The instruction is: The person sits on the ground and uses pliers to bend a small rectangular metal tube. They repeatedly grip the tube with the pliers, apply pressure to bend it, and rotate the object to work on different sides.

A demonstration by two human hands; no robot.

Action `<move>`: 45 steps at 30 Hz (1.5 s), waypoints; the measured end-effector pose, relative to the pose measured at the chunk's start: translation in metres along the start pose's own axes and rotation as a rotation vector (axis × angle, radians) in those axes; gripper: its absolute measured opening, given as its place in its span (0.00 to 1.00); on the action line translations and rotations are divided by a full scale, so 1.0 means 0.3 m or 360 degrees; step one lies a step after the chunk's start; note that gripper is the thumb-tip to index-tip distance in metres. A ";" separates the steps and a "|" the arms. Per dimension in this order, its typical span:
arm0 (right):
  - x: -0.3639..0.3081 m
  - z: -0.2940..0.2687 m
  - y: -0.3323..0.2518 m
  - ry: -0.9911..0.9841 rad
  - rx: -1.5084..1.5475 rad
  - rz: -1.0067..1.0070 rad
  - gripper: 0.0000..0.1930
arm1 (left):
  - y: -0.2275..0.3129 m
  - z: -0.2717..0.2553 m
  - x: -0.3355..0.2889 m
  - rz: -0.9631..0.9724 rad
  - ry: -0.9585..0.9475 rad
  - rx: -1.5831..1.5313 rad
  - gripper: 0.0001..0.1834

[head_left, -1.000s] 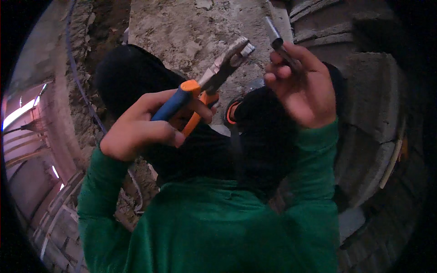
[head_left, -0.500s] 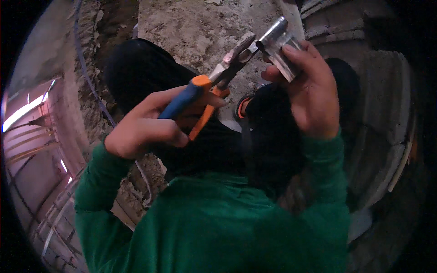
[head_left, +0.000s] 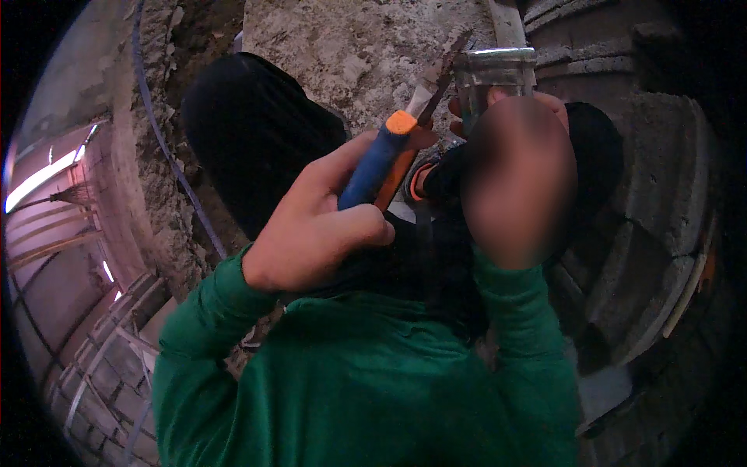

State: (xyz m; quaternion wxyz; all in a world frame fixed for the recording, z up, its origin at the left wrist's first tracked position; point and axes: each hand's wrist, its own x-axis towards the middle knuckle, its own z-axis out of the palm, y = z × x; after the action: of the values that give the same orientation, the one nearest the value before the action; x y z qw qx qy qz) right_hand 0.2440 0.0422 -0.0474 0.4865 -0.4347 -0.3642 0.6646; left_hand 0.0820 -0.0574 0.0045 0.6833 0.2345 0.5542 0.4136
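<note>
Wrapped round the blue and orange handles of a pair of tin snips [head_left: 377, 167] is my left hand [head_left: 315, 218]. The snips' worn metal jaws point up and to the right, beside the metal piece. My right hand [head_left: 520, 179], partly smeared, grips a short, shiny piece of bent sheet metal [head_left: 498, 71] with a rolled upper edge. Fingertips show at the left side of the piece and behind it. Whether the jaws touch the metal I cannot tell.
Rough concrete ground [head_left: 311, 47] lies beyond my knees, with a bluish hose [head_left: 167, 148] along its left side. Stacked grey concrete blocks [head_left: 661, 171] stand on the right. A broom head [head_left: 74, 193] shows at the far left.
The snips have moved right and their handles are closer together. My right hand has turned the metal piece, so its rolled edge now lies nearly level across the top.
</note>
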 end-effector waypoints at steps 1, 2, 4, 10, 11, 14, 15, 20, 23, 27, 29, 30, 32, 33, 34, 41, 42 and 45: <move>-0.003 -0.004 0.004 0.0001 -0.0039 -0.0042 0.12 | -0.010 0.004 0.000 0.0021 -0.0003 0.0015 0.41; -0.005 -0.010 0.009 0.0001 -0.0077 -0.0084 0.12 | -0.017 0.006 0.002 0.0041 -0.0005 0.0031 0.41; -0.008 -0.017 0.021 -0.0024 -0.0142 -0.0195 0.13 | -0.019 0.001 0.012 0.0035 -0.0016 0.0100 0.48; 0.002 -0.007 0.015 -0.0220 -0.0119 -0.0456 0.13 | -0.078 -0.040 0.038 0.0528 -0.0005 0.0551 0.42; 0.000 -0.015 0.013 -0.0277 -0.0169 -0.0480 0.13 | -0.090 -0.048 0.046 0.0663 0.0010 0.0719 0.40; 0.003 -0.036 -0.018 -0.0425 -0.0437 -0.0594 0.17 | -0.104 -0.044 0.052 0.0711 0.0090 0.0675 0.35; -0.001 -0.038 -0.025 -0.0456 -0.0427 -0.0589 0.18 | -0.099 -0.048 0.056 0.0745 0.0084 0.0764 0.34; 0.002 -0.076 -0.023 -0.0490 -0.0384 -0.0744 0.19 | -0.100 -0.047 0.068 0.0928 0.0134 0.1003 0.32; 0.072 -0.118 -0.028 -0.0686 -0.0555 -0.1106 0.18 | -0.111 -0.070 0.070 0.1083 0.0188 0.1180 0.32; 0.067 -0.151 -0.078 -0.0824 -0.1063 -0.1238 0.18 | -0.063 -0.103 0.081 0.1312 0.0147 0.1431 0.33; 0.054 -0.145 -0.047 -0.0774 -0.0572 -0.1129 0.16 | -0.036 -0.098 0.084 0.1364 0.0108 0.1434 0.32; 0.047 -0.143 -0.030 -0.0746 -0.0329 -0.1088 0.15 | -0.032 -0.096 0.089 0.1410 0.0089 0.1426 0.30; 0.033 -0.112 -0.057 -0.0757 -0.0611 -0.1114 0.16 | -0.030 -0.098 0.082 0.1465 0.0051 0.1438 0.26; 0.032 -0.107 -0.071 -0.0782 -0.0700 -0.1120 0.17 | -0.029 -0.099 0.082 0.1488 0.0090 0.1476 0.26; 0.040 -0.123 -0.067 -0.0836 -0.0683 -0.1115 0.18 | -0.032 -0.100 0.084 0.1516 0.0117 0.1508 0.26; 0.045 -0.114 -0.083 -0.0999 -0.0567 -0.1255 0.20 | -0.021 -0.116 0.083 0.1556 0.0224 0.1700 0.19; 0.043 -0.113 -0.084 -0.1005 -0.0568 -0.1252 0.19 | -0.020 -0.113 0.085 0.1581 0.0223 0.1687 0.19; 0.038 -0.111 -0.064 -0.0960 -0.0457 -0.1269 0.19 | -0.011 -0.112 0.091 0.1611 0.0212 0.1677 0.19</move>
State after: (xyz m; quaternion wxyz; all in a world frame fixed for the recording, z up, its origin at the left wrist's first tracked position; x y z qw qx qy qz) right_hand 0.2796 0.0602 -0.0445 0.5108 -0.1137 -0.7130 0.4667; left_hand 0.0522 -0.0412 -0.0228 0.1701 0.7335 0.5438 0.3705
